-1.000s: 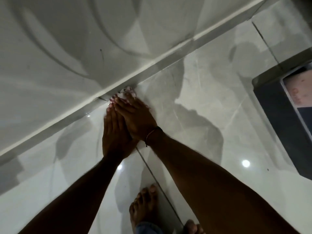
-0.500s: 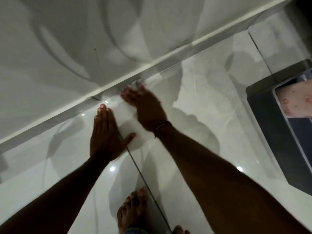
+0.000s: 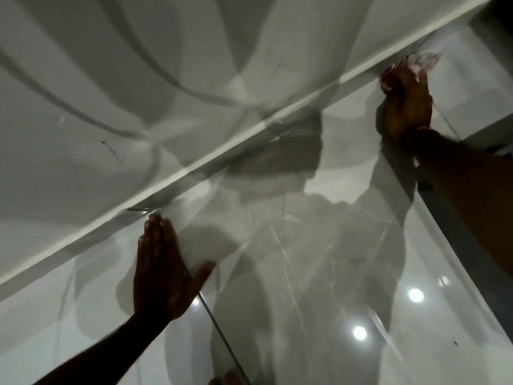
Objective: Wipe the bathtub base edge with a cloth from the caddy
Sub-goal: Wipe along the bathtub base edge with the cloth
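The white bathtub side (image 3: 138, 79) fills the upper left, and its pale base edge (image 3: 211, 159) runs diagonally from lower left to upper right where it meets the floor. My right hand (image 3: 405, 104) is at the upper right, pressed against that edge with a small white cloth (image 3: 422, 62) bunched under its fingers. My left hand (image 3: 161, 268) lies flat on the glossy floor just below the edge, fingers together and thumb spread, holding nothing.
Glossy grey marble floor tiles (image 3: 305, 259) with a dark grout line (image 3: 222, 337) running toward me. Ceiling lights reflect in the floor at the lower right. My toes (image 3: 224, 380) show at the bottom edge.
My right hand has slid the cloth far to the right along the base edge. My left hand came away from it and now rests flat on the floor.
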`<state>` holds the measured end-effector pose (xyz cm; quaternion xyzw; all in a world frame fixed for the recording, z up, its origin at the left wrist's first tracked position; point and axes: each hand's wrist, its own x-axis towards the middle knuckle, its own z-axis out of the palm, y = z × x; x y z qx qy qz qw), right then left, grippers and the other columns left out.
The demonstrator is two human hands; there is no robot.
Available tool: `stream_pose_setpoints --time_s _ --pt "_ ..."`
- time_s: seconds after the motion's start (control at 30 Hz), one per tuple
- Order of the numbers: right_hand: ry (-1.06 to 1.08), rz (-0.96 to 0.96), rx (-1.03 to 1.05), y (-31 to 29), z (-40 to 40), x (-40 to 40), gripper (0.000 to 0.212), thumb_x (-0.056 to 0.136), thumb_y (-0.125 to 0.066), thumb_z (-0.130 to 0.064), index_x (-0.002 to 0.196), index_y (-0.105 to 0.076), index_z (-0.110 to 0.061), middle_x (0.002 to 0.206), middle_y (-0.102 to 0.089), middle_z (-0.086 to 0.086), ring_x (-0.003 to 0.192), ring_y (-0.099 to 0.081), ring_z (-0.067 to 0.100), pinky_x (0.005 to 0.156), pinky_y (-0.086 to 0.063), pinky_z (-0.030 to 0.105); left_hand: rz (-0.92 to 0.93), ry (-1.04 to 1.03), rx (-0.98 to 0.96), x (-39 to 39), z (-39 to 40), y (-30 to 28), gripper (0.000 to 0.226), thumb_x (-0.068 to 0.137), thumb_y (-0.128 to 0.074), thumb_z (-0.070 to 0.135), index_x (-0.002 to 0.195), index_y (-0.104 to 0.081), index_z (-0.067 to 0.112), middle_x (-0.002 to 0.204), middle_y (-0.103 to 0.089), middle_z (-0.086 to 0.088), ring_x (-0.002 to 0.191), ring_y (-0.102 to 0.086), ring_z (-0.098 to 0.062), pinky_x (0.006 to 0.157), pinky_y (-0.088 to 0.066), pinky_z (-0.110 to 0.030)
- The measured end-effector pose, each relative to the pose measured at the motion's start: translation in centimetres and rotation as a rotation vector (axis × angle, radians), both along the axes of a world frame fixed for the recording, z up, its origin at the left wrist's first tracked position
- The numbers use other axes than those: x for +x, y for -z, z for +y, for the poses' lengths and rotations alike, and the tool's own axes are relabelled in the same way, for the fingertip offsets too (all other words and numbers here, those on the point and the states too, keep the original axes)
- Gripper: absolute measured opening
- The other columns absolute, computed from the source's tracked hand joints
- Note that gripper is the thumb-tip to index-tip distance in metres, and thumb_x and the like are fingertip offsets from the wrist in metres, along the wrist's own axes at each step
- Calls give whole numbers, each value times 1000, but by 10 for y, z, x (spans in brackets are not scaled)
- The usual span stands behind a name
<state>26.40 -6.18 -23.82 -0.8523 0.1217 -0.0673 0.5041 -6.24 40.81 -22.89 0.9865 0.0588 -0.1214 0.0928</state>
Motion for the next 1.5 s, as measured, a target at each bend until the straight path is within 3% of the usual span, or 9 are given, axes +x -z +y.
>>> stream_pose_setpoints --time_s 0.13,0.27,0.4,0.57,0.73,0.9,1.1,1.3,1.5 --pt "73 108 302 26 -11 12 54 86 -85 -38 124 -53 -19 121 -54 3 112 -53 16 119 -40 34 14 -12 -4 1 -1 1 123 86 -40 84 167 12 8 178 11 -17 165 10 -30 134 -5 -49" --pt "15 41 -70 -12 70 -32 31 106 -50 -20 130 -64 -7 122 -66 11 119 -57 17 112 -39 24 15 -8 -7 2 -1 -2 123 87 -41 83 166 15 8 177 8 -20 165 8 -32 134 -6 -50" --pt "-97 -38 -566 -8 137 -84 50 99 -37 -5 142 -61 -12 154 -57 11 147 -48 34 127 -32 47 48 5 -7 3 1 -6 122 88 -43 83 167 7 3 177 9 -21 165 9 -33 134 -3 -48" --pt "-159 49 -523 -18 234 -156 63 96 -30 -19 156 -48 -12 164 -43 13 156 -29 43 125 -32 54 47 11 1 5 -3 -11 124 88 -39 86 166 1 -2 176 5 -25 165 3 -37 133 -2 -46" --pt "-445 116 -484 -23 325 -232 74 90 -43 3 161 -39 -18 171 -32 9 160 -18 40 130 -21 55 68 50 29 3 -1 -14 124 89 -30 89 165 -4 -7 174 -2 -30 164 -3 -42 133 -8 -50" --pt "-719 68 -474 -30 371 -263 59 103 -25 -30 158 -45 -20 168 -39 1 162 -19 31 130 -21 52 66 169 109 4 6 -16 109 97 -38 73 166 -2 -4 175 0 -30 164 1 -44 132 -15 -56" --pt "-885 -81 -564 -24 336 -241 68 93 -38 -6 159 -43 -23 169 -37 1 161 -20 33 129 -22 49 61 95 53 3 8 -12 121 91 -33 85 165 -5 -7 175 -2 -29 164 1 -41 134 -8 -52" --pt "-636 -74 -597 -7 222 -164 51 107 -44 -23 156 -46 -36 164 -45 -4 157 -31 36 128 -27 49 55 14 2 6 2 -14 127 86 -42 87 166 -2 -2 177 5 -22 165 8 -32 134 2 -42" --pt "-268 15 -713 -12 113 -84 70 88 -42 6 152 -54 -19 163 -47 7 156 -34 34 132 -23 42 65 -5 -19 1 2 -10 126 86 -36 89 167 4 2 177 12 -18 164 13 -29 134 1 -44"
